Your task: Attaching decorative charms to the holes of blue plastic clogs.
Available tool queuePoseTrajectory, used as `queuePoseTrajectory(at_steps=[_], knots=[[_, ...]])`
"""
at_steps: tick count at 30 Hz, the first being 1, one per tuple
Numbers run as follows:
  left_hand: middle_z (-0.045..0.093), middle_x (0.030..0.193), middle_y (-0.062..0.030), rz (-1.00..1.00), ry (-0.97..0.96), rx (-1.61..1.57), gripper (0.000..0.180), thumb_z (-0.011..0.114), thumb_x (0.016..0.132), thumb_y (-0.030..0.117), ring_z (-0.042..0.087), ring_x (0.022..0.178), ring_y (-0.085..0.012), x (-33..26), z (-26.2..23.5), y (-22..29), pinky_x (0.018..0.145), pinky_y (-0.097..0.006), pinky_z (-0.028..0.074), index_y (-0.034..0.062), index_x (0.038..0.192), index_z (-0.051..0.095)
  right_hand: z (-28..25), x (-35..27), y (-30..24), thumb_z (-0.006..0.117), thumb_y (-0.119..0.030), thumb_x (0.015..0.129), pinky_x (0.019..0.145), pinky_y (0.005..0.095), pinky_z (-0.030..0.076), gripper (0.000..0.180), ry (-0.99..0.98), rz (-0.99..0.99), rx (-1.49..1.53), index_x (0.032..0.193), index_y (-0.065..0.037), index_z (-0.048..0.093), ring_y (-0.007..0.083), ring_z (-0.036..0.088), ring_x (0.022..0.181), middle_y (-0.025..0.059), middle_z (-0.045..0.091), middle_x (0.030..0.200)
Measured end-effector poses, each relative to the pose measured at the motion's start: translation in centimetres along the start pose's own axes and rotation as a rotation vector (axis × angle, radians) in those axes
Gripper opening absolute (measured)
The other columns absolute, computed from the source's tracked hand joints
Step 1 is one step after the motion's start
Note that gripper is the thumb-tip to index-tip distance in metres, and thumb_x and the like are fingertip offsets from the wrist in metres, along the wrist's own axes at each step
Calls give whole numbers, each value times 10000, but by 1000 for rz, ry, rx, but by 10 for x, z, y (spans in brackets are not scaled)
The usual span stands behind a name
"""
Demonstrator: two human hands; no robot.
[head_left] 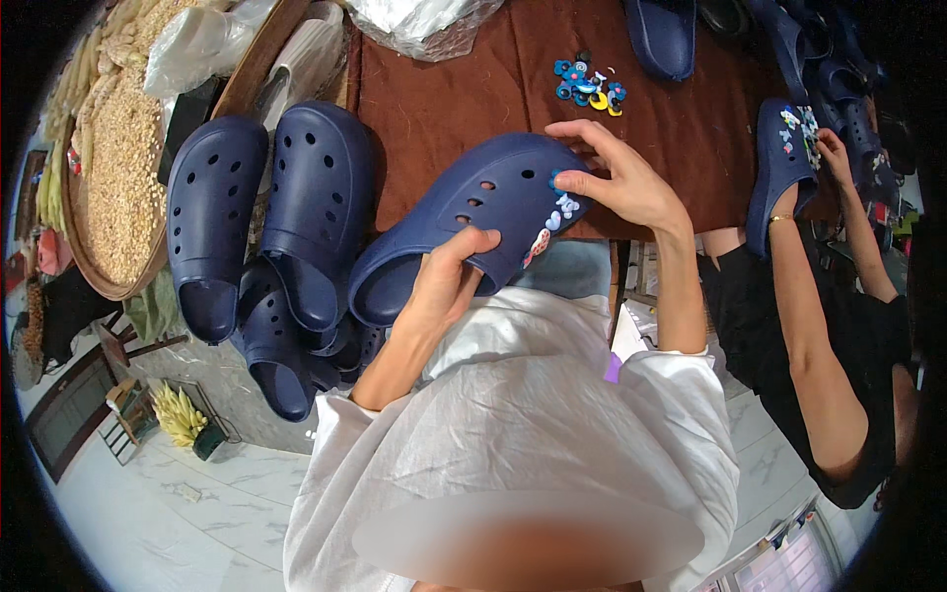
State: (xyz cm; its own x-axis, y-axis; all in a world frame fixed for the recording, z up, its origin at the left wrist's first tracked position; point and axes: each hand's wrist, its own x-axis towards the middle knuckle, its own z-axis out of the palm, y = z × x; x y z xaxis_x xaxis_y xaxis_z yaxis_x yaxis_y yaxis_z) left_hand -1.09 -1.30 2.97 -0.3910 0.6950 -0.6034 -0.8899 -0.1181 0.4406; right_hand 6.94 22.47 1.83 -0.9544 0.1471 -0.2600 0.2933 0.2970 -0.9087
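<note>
- White shirt (552, 434) on the person fills the bottom, closest to us.
- Left hand (446, 281) has its grip clenched on the heel rim of a dark blue clog (464, 222), thumb on top.
- Right hand (621, 183) pinches the clog's toe end, fingers pressed on a small charm (564, 209) stuck in a hole.
- That clog is held up in the air, over the near edge of the desk (464, 99), which has a brown cloth on it.
- More little charms (590, 87) lie in a pile on the cloth, well apart from the clog.
- Other blue clogs (266, 227) are stacked at the left.
- Another person's hand (834, 153) at the right touches a second clog (784, 168) with charms on it.
- A flat basket of grain (118, 168) sits far left.
</note>
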Motion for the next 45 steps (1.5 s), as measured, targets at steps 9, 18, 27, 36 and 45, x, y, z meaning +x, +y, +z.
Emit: queuePoseTrajectory(at_steps=[9,18,27,36,45], knots=[[600,1185,-162,40,43,147,495,602,775,40,602,1094,-285,0,-3,-5,973,-429,490,-41,1256,518,7,-1,-4,673,-179,918,1024,339,415,502,-23,-73,-61,1357,-31,480,190,543,1165,101,581,1250],[605,1167,-148,-53,44,20,472,588,774,31,604,1084,-284,0,-2,3,985,-435,484,-27,1239,533,6,-7,15,689,-158,906,1096,332,355,586,-49,-24,278,1412,21,453,194,490,1257,108,547,1343],[610,1174,-175,-72,-63,-54,479,573,780,10,610,1075,-285,1,-8,1,967,-400,484,-52,1251,516,15,-10,12,706,-127,886,1080,334,372,583,-40,-19,242,1393,26,460,191,509,1223,118,557,1306],[592,1216,-184,-49,-147,-116,537,535,711,-49,581,1137,-305,7,-26,-4,1018,-429,463,-50,1248,523,23,-16,18,672,-109,904,1083,322,359,585,49,-39,197,1419,33,435,196,497,1247,134,531,1345],[582,1243,-177,-58,-218,-167,620,535,663,-72,550,1196,-330,10,-28,-1,1071,-460,422,-32,1280,510,26,-14,14,657,-77,874,1061,310,378,582,71,-11,270,1405,32,447,179,506,1222,112,538,1323]])
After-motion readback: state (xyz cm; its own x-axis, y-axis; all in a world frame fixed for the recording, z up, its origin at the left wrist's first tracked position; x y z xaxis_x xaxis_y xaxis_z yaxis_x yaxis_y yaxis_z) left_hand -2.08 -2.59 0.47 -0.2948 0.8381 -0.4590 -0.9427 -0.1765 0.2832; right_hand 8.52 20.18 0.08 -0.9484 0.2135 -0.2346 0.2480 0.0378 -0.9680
